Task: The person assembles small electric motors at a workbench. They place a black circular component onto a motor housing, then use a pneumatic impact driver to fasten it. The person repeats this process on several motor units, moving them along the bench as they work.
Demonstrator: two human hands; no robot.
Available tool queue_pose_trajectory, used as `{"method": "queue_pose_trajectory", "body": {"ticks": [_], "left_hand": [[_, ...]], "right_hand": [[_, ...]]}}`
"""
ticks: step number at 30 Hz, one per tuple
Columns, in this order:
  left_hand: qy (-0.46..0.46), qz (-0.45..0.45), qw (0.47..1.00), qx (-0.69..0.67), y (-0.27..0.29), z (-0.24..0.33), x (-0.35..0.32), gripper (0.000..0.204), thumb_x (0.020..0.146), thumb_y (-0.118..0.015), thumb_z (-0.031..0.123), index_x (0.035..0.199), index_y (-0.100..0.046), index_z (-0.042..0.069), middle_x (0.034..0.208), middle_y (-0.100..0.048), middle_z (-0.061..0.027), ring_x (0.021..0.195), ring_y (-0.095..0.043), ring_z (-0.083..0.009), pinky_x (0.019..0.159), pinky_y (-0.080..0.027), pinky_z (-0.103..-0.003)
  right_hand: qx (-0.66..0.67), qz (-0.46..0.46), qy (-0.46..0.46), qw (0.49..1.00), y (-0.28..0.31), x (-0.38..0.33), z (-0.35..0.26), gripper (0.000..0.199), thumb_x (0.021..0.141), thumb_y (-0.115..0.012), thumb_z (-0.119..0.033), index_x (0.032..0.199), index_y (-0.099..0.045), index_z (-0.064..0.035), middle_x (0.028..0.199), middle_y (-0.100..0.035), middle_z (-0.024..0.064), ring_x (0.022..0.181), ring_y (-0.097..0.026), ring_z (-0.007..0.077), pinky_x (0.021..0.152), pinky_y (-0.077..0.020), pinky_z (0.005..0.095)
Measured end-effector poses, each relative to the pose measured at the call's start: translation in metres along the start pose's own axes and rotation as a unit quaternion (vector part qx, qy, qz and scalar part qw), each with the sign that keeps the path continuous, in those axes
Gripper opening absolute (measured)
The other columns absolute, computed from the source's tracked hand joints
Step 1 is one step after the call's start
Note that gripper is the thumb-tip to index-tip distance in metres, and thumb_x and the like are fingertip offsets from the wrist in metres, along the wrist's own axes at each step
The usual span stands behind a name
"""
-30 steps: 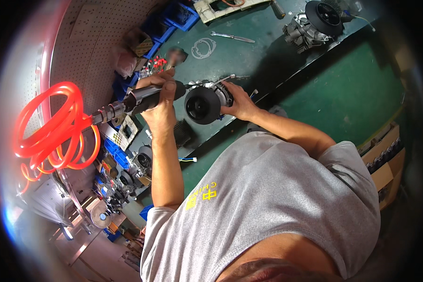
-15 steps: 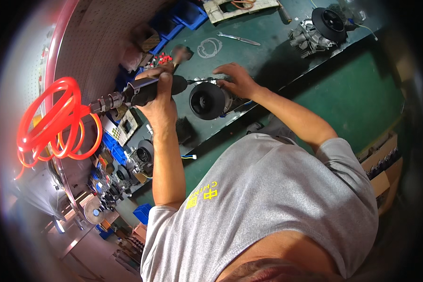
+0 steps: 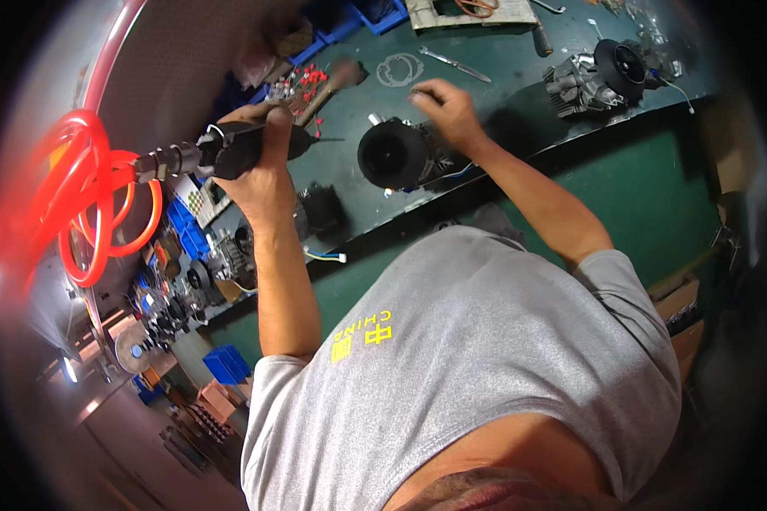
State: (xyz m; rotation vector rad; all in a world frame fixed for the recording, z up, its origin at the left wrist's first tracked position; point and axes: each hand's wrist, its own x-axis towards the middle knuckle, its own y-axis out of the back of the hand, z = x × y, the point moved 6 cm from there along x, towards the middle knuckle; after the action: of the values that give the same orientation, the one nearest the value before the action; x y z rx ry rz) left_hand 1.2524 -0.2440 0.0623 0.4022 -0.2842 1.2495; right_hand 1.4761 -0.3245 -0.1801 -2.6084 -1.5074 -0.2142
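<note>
My left hand is wrapped round a dark air screwdriver, its thin bit pointing right. A red coiled air hose hangs from the tool's left end. Just right of the bit, and apart from it, a blower unit with a round black fan housing sits on the green bench. My right hand is above the unit's far right side, thumb and forefinger closed together. Whatever may be between those fingertips is too small to make out.
Beyond the unit lie thin ring gaskets and a wrench. Another blower unit stands at the right, more at the lower left. Red-topped small parts, a hammer and blue bins are at the back.
The screwdriver has drawn back left, its bit now away from the blower unit. My right hand has lifted off the unit, and its fingers have come together.
</note>
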Motion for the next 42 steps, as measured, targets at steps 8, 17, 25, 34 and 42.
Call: {"method": "queue_pose_trajectory", "body": {"ticks": [8, 17, 25, 34, 42], "left_hand": [[0.084, 0.017, 0.992, -0.092, 0.040, -0.021, -0.088, 0.022, 0.093, -0.075, 0.007, 0.109, -0.061, 0.001, 0.099, -0.069, -0.0141, 0.100, -0.071, -0.0311, 0.100, -0.055, -0.055], [0.049, 0.034, 0.985, -0.161, 0.044, -0.033, -0.116, 0.021, 0.095, -0.071, 0.007, 0.112, -0.059, 0.004, 0.102, -0.066, -0.0121, 0.105, -0.066, -0.0286, 0.103, -0.053, -0.055], [0.034, 0.044, 0.986, -0.156, 0.045, -0.036, -0.122, 0.020, 0.095, -0.070, 0.006, 0.111, -0.058, 0.002, 0.102, -0.067, -0.0127, 0.103, -0.068, -0.0283, 0.103, -0.053, -0.054], [0.061, -0.141, 0.981, -0.120, 0.008, -0.013, -0.112, 0.029, 0.088, -0.079, -0.005, 0.110, -0.061, 0.001, 0.108, -0.072, -0.0157, 0.105, -0.069, -0.0258, 0.102, -0.053, -0.045], [0.049, -0.152, 0.978, -0.131, -0.003, -0.017, -0.104, 0.030, 0.085, -0.081, -0.005, 0.102, -0.057, 0.003, 0.095, -0.069, -0.0131, 0.100, -0.069, -0.0259, 0.105, -0.053, -0.050]], "right_hand": [[-0.061, 0.107, -0.066, 0.990, 0.035, -0.086, 0.030, 0.018, 0.098, -0.065, -0.003, 0.114, -0.072, 0.0006, 0.101, -0.072, 0.0055, 0.084, -0.064, 0.0085, 0.075, -0.0526, 0.0247], [-0.147, 0.037, -0.048, 0.987, -0.013, -0.105, 0.014, 0.069, 0.075, -0.086, -0.020, 0.133, -0.060, 0.0068, 0.127, -0.063, 0.0223, 0.118, -0.065, 0.0357, 0.102, -0.0518, 0.0400], [-0.198, 0.015, -0.048, 0.979, -0.021, -0.105, 0.028, 0.086, 0.069, -0.088, -0.023, 0.140, -0.051, 0.0085, 0.130, -0.057, 0.0244, 0.120, -0.060, 0.0403, 0.105, -0.0503, 0.0438], [-0.241, 0.008, -0.069, 0.968, -0.021, -0.102, 0.023, 0.084, 0.070, -0.084, -0.030, 0.139, -0.054, 0.0072, 0.130, -0.059, 0.0225, 0.122, -0.061, 0.0387, 0.107, -0.0494, 0.0433], [-0.243, 0.016, -0.075, 0.967, -0.020, -0.101, 0.015, 0.086, 0.070, -0.086, -0.034, 0.139, -0.056, 0.0065, 0.130, -0.059, 0.0217, 0.121, -0.062, 0.0378, 0.105, -0.0509, 0.0433]]}}
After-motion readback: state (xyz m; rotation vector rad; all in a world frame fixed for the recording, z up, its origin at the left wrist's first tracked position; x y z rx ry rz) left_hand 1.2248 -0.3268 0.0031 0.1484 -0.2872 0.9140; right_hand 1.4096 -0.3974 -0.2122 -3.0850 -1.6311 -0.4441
